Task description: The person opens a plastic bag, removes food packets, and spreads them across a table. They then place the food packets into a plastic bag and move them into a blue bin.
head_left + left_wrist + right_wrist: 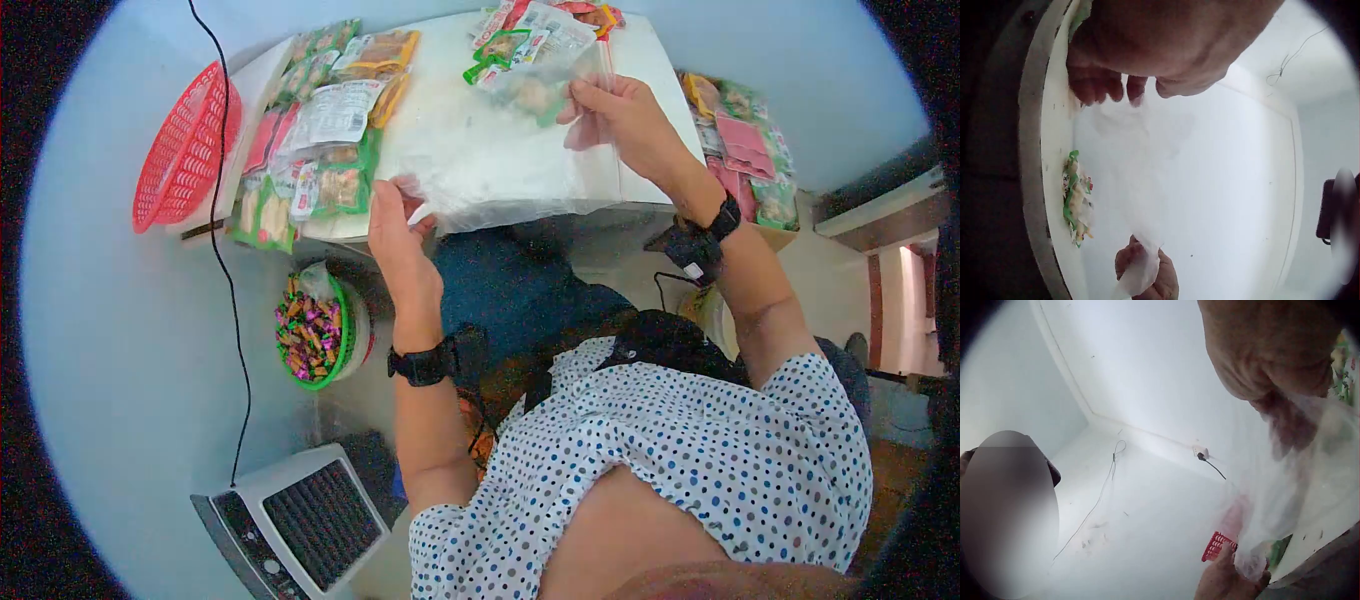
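A clear plastic bag (510,185) is stretched between both hands above the white table's near edge. The left hand (405,240) pinches its left end, and the right hand (635,125) grips its upper right part with thumb and fingers. In the left wrist view the left hand (1166,44) is at the top, the filmy bag (1141,150) hanging down to the right hand (1147,269). The right wrist view has the right hand (1279,375) on the bag (1297,481), with the left hand (1229,581) at its lower end.
Packaged food packets (335,120) lie at the table's left, more packets (530,45) at the back, others (745,150) beyond its right side. A red basket (190,150) leans at the left. Below are a green-rimmed basket of wrapped pieces (312,335) and a grey appliance (300,520).
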`<act>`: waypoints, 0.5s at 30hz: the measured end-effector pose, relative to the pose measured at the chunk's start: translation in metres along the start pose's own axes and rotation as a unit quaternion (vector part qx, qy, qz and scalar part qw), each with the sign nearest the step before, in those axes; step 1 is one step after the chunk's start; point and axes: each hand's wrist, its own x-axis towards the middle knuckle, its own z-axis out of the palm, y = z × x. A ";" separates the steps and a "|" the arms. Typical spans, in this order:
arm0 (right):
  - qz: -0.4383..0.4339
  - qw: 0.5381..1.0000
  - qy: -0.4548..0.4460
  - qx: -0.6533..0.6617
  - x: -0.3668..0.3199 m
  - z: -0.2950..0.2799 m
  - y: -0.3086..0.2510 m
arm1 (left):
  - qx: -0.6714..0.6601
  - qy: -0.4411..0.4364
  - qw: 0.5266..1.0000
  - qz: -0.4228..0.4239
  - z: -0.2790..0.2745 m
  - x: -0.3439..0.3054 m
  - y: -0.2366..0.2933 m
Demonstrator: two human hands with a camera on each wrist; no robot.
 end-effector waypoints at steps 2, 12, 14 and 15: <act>0.005 1.000 -0.008 0.019 0.001 -0.004 0.003 | -0.048 -0.076 0.996 -0.023 -0.012 0.006 -0.013; 0.090 0.990 -0.081 -0.074 -0.012 -0.006 0.009 | 0.090 -0.065 0.990 0.090 -0.026 0.020 -0.015; 0.100 0.988 -0.079 -0.083 -0.013 -0.011 0.010 | 0.039 -0.039 0.998 0.028 -0.024 0.019 0.001; 0.106 0.988 -0.075 -0.080 -0.012 -0.015 0.015 | 0.014 -0.025 1.000 -0.003 -0.022 0.018 0.007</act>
